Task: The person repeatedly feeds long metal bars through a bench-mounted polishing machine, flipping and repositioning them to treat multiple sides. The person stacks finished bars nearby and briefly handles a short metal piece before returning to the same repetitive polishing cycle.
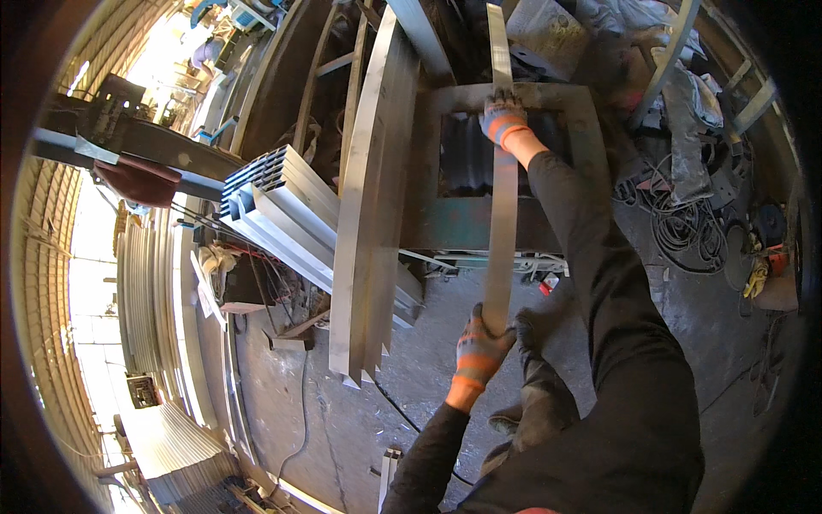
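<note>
A long, flat metal bar (503, 218) runs away from me, across the rusty steel frame bench (591, 128). My left hand (481, 349), in a grey and orange work glove, is closed round its near end. Farther along, my right hand (503, 117), gloved alike, grips the bar from above, over the bench's square opening; its fingers are partly blurred. To the left of the bar, several long V-shaped metal profiles (364, 223) lie nested on the bench, their near ends jutting past it.
A stack of metal channels (287, 214) stands farther left. Coiled cables (685, 231) and a yellow glove (757, 278) lie on the right. A thin cable (304, 428) crosses the concrete floor. Long corrugated sheets (145, 300) are at the far left. My shoe (505, 420) is below the bar.
</note>
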Available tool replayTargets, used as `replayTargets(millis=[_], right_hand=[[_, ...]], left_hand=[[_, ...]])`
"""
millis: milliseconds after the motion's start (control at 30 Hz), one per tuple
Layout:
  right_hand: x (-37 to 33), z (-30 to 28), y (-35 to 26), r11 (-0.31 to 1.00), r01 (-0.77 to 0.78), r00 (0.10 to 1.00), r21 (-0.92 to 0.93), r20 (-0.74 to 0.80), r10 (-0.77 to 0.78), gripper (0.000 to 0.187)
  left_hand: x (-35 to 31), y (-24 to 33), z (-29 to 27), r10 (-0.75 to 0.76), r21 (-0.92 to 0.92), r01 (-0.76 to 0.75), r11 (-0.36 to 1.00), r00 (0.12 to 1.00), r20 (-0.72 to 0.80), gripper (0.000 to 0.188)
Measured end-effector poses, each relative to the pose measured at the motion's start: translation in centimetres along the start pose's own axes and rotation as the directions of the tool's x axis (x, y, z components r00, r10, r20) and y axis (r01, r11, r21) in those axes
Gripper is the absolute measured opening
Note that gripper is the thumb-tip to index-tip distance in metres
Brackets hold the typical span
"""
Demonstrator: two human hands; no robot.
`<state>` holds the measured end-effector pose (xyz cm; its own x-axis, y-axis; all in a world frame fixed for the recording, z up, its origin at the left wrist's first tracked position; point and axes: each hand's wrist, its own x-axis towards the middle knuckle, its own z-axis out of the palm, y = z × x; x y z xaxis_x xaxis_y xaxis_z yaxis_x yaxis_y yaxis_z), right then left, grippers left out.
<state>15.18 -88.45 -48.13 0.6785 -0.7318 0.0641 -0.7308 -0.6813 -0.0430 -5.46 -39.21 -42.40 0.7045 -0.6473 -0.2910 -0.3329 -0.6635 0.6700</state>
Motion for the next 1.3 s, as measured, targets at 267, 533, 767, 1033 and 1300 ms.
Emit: replayTargets(millis=[267, 533, 767, 1033, 1300], right_hand=[[-1.7, 4.0, 0.6, 0.985, -0.103, 0.995, 0.139, 0.027, 0.100, 0.056], [-28.0, -3.1, -5.4, 0.986, 0.052, 0.989, 0.158, -0.148, -0.028, 0.061], [-51.4, -6.5, -11.4, 0.939, 0.077, 0.973, 0.334, -0.231, 0.002, 0.052], [-65.4, -10.7, -14.3, 0.903, 0.130, 0.983, 0.410, -0.171, -0.064, 0.066], [-52.2, -6.3, -8.4, 0.435, 0.377, 0.885, 0.818, -0.456, 0.090, 0.062]], left_hand=[[-1.0, -0.9, -0.2, 0.007, -0.071, -0.002, 0.997, 0.997, 0.071, 0.098], [-22.5, -8.6, -3.3, -0.092, 0.008, 0.092, 0.996, 0.984, 0.154, 0.093], [-44.1, -17.7, -5.9, -0.274, 0.080, 0.262, 0.962, 0.926, 0.259, 0.095], [-56.7, -22.3, -7.6, -0.299, 0.084, 0.288, 0.954, 0.907, 0.295, 0.106], [-44.5, -18.5, -9.9, -0.144, -0.308, 0.303, 0.902, 0.883, 0.447, 0.091]])
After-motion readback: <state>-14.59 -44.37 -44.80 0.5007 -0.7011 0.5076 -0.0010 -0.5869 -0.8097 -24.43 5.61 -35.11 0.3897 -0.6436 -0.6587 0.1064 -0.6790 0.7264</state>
